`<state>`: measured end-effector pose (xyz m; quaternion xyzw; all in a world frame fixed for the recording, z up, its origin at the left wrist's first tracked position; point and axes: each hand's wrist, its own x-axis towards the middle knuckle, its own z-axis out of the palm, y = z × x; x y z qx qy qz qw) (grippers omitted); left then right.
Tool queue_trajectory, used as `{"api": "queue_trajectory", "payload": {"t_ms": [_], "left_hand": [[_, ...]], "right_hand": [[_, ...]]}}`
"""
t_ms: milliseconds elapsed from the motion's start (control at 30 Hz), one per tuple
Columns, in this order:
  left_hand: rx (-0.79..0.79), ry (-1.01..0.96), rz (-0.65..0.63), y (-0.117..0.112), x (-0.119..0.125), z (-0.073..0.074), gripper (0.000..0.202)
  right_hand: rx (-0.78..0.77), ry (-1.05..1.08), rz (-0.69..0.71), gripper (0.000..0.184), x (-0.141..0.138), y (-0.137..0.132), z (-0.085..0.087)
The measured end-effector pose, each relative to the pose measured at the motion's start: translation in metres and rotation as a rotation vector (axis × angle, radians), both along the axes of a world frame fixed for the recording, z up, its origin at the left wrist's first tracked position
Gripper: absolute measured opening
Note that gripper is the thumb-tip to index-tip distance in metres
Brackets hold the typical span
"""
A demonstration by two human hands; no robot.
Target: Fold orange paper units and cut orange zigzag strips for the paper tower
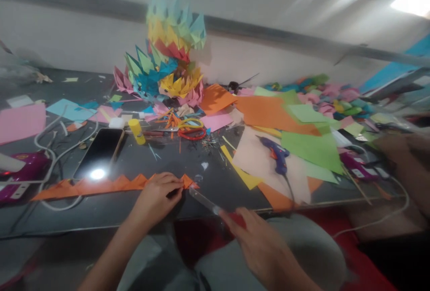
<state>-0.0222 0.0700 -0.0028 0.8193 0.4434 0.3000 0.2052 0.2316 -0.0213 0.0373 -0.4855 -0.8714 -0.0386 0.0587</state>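
A long orange folded-paper strip [110, 185] with pointed peaks lies along the front of the dark table. Near its right end, my left hand [161, 190] presses and pinches the paper between thumb and fingers. In my right hand [257, 232] is a knife [205, 201] with a red handle and a pale, blurred blade. The blade's tip touches or nearly touches the strip's right end, just right of my left fingertips; which of the two I cannot tell.
Behind the strip lie a phone [101, 149], yellow glue stick [136, 131] and scissors [192, 130]. A folded-paper model [174, 53] stands against the wall. To the right are a blue glue gun [276, 152], coloured sheets [268, 114], a purple power strip [358, 165] and another person's arm [399, 156].
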Motion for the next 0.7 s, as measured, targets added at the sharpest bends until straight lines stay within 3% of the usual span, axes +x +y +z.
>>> {"api": "queue_trajectory", "payload": {"t_ms": [533, 700], "left_hand": [[0.012, -0.017, 0.018, -0.001, 0.002, 0.003, 0.017], [-0.008, 0.030, 0.041, 0.001, 0.001, 0.004, 0.020]], "right_hand": [[0.115, 0.078, -0.081, 0.045, 0.010, -0.007, -0.020], [-0.071, 0.378, -0.183, 0.040, 0.021, -0.010, -0.020]]}}
